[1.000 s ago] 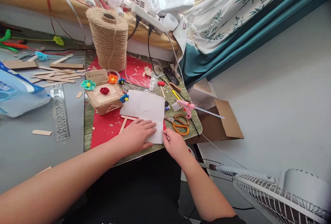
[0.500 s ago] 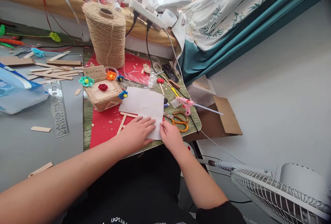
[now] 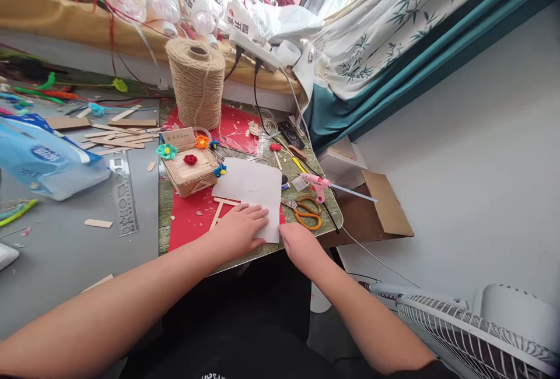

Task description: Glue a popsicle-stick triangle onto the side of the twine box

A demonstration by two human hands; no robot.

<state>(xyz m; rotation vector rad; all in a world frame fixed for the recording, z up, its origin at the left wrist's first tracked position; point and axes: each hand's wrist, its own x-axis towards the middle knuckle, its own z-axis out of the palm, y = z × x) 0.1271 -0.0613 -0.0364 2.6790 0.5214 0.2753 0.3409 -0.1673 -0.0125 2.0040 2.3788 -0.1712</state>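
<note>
A white paper sheet (image 3: 251, 186) lies on the red mat (image 3: 192, 216) at the near edge of the small table. My left hand (image 3: 236, 230) rests flat on the sheet's near part, fingers stretched out. My right hand (image 3: 300, 245) sits at the sheet's near right corner with its fingers curled at the edge; I cannot make out whether they grip it. Wooden craft sticks (image 3: 217, 211) poke out from under the paper. Orange-handled scissors (image 3: 306, 214) lie just right of my right hand.
A twine-wrapped box with small flowers (image 3: 190, 166) stands left of the paper, a big twine spool (image 3: 198, 83) behind it. A pink glue gun (image 3: 317, 182) lies at the right edge. A cardboard box (image 3: 371, 210) and a white fan (image 3: 472, 332) stand on the floor.
My head has shifted, so the scene slid slightly right and down. My right hand has drawn back a little toward the table's near edge; my left hand stays flat on the paper.
</note>
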